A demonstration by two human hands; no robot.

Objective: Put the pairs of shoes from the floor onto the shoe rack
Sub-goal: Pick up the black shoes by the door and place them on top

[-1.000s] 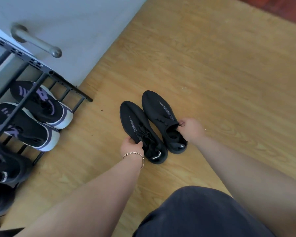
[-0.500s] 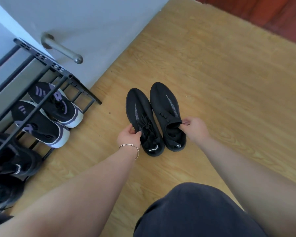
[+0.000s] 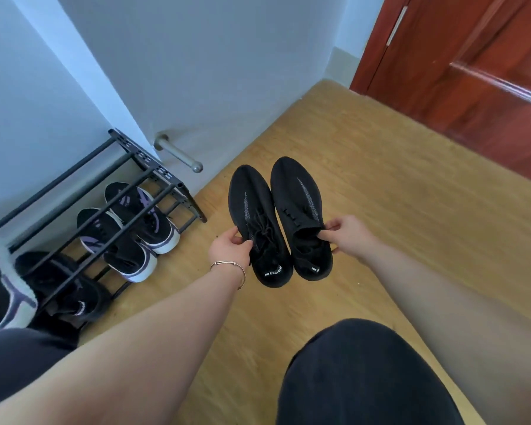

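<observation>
I hold a pair of black knit shoes side by side above the wooden floor, toes pointing away. My left hand (image 3: 230, 248), with a thin bracelet on its wrist, grips the left black shoe (image 3: 255, 216) at its side near the laces. My right hand (image 3: 345, 233) pinches the collar of the right black shoe (image 3: 298, 204). The black metal shoe rack (image 3: 147, 170) stands to the left against the pale wall. A black and purple pair with white soles (image 3: 129, 228) sits on its lower shelf.
Further black shoes (image 3: 71, 299) and a fleece-lined shoe (image 3: 3, 283) fill the rack's near end at the lower left. A metal door stopper (image 3: 181, 156) juts from the wall beside the rack. A red-brown wooden door (image 3: 472, 72) closes the far right. My dark-clothed knees are at the bottom.
Both hands have lifted the black pair off the floor and raised it. My view has tilted up, bringing the wall, the rack's top and the red door into sight.
</observation>
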